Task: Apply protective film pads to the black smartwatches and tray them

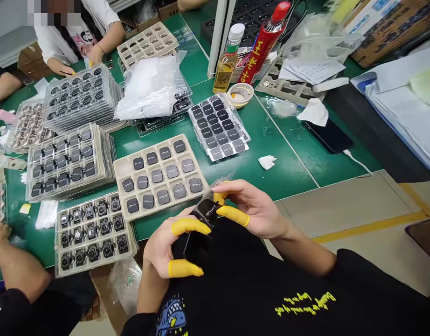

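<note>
Close to my body, both hands hold a dark, glossy film strip (208, 212) with white lettering and clear edges; its lower part blends into my black shirt. My left hand (162, 247) grips the strip's lower left side, with yellow finger cots on a finger and the thumb. My right hand (257, 205) pinches the upper right edge between cot-covered fingertips. Just beyond them lies a beige tray (119, 170) of dark square lettered pieces, one corner compartment bare. Left of it, another tray (59, 268) holds watch bodies with round sensors.
Stacked clear trays (108, 158) stand at the left. A sheet of dark square stickers (218, 123) lies mid-table near a tape roll (248, 100), an oil-coloured bottle (225, 70) and a red bottle (266, 44). A phone (329, 135) charges at right. Co-workers sit left and opposite.
</note>
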A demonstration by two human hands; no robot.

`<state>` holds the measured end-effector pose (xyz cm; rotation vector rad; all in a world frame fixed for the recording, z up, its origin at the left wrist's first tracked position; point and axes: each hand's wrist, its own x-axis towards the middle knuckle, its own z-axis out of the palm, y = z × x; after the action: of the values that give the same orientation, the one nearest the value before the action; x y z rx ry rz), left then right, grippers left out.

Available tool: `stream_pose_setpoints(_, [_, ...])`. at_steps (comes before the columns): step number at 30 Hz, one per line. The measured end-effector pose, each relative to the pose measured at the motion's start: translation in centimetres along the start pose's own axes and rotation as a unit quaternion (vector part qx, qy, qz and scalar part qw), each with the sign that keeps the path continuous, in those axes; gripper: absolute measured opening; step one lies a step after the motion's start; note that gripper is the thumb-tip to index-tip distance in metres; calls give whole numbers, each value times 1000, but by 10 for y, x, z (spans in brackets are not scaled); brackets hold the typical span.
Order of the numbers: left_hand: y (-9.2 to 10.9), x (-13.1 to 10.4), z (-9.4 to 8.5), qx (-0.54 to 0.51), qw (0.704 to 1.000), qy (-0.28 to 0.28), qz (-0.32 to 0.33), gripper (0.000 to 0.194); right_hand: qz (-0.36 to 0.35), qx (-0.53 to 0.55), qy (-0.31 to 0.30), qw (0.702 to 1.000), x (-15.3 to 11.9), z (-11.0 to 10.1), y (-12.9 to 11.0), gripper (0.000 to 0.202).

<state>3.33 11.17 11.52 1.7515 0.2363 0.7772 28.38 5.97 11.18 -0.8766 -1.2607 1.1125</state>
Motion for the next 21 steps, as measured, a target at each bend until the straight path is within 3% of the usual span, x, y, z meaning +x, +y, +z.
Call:
stream_pose_setpoints(3, [-4,-3,2,-27,998,49,2,60,-17,-78,-5,997,2,1,2,36])
stream_pose_setpoints(5, [-4,-6,1,-10,999,42,-4,59,-28,-150,-8,988,5,-3,1,42])
stream_pose_setpoints(7, [-2,-6,-2,12,999,34,-2,57,-16,-224,-7,975,10,-8,-2,56])
stream_pose_setpoints(9, [2,-3,-6,32,999,25,2,55,42,-254,-27,966,17,-13,-4,78])
stream_pose_setpoints(11, [5,0,-11,51,999,17,7,53,134,-211,-77,965,24,-15,-4,83])
stream_pose_setpoints(14, [7,3,-15,63,998,1,9,52,236,-107,-121,958,32,-13,1,55])
stream_pose_setpoints(16, [7,1,-16,56,998,2,4,52,253,-74,-105,959,35,-8,6,46])
stream_pose_setpoints(21, [3,-10,-18,26,999,18,-9,55,276,-56,-62,958,36,1,13,50])
